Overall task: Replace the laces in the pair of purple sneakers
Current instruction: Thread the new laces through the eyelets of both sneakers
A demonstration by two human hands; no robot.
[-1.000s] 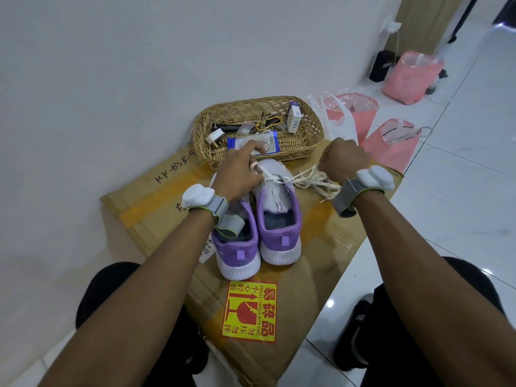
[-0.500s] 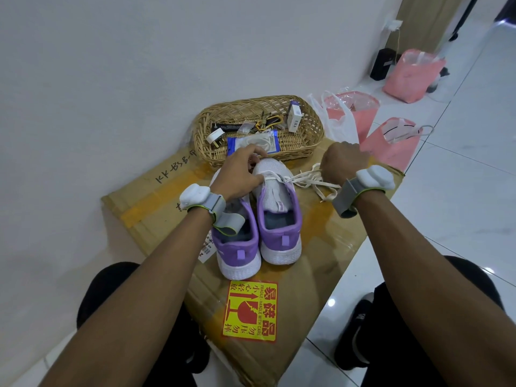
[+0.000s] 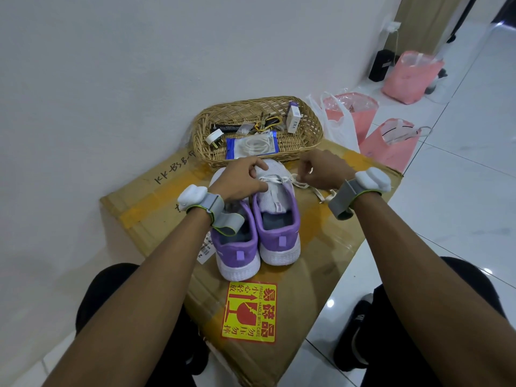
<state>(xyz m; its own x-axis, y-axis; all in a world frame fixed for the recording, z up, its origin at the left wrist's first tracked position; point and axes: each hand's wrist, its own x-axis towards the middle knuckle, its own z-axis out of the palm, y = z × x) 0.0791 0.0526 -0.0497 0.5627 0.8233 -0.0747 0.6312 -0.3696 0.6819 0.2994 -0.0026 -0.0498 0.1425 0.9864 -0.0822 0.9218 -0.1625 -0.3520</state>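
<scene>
Two purple sneakers [image 3: 237, 243] stand side by side on the cardboard-box surface [image 3: 324, 247] (heels toward the person), the left hand [image 3: 240, 181] with its grip curled over the right-hand sneaker [image 3: 276, 219] at its toe, the right hand [image 3: 321, 170] pinching its white lace [image 3: 275, 179].

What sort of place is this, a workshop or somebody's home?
Most likely a room or hallway in a home, not a workshop. The person works on a taped cardboard box standing on a glossy white tiled floor, with a wicker basket of keys and oddments and pink shopping bags nearby.
</scene>
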